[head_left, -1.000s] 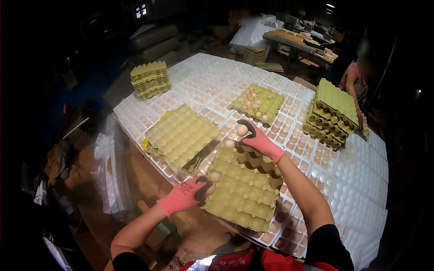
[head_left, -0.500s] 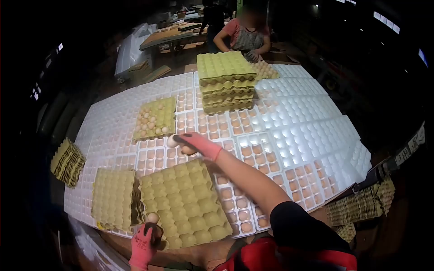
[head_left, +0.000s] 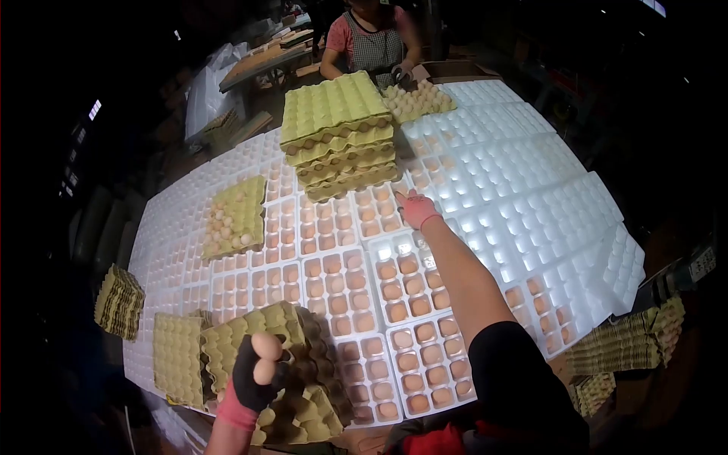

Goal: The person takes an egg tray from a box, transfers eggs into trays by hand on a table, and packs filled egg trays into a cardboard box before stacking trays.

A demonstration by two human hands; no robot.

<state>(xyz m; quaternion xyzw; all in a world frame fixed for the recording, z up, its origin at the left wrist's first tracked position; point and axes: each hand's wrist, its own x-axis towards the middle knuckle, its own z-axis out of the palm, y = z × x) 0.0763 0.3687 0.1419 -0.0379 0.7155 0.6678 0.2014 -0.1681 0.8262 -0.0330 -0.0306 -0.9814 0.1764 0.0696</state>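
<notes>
My left hand (head_left: 256, 383), in a pink glove with a black palm, is closed around two brown eggs (head_left: 266, 346) at the front left. Beside and beneath it, cardboard egg trays (head_left: 303, 341) stand tilted, partly hidden by the hand. My right hand (head_left: 417, 210), gloved in pink, reaches far forward over a white plastic egg tray (head_left: 379, 236). Its visible fingers are stretched toward the cells near the tall stack, and no egg shows in them. Brown eggs (head_left: 391, 290) fill many plastic cells around my right arm.
A tall stack of cardboard trays with eggs (head_left: 337, 114) stands ahead. Left of it lies a half-filled cardboard tray (head_left: 246, 205). Cardboard tray stacks (head_left: 119, 303) sit at the left edge and right front (head_left: 618, 349). Across the table, a co-worker (head_left: 371, 45) handles another egg-filled tray (head_left: 417, 100).
My right hand has moved forward and right from the table's middle; its eggs no longer show. My left hand has risen with two eggs visible, and the cardboard tray beside it is now tilted.
</notes>
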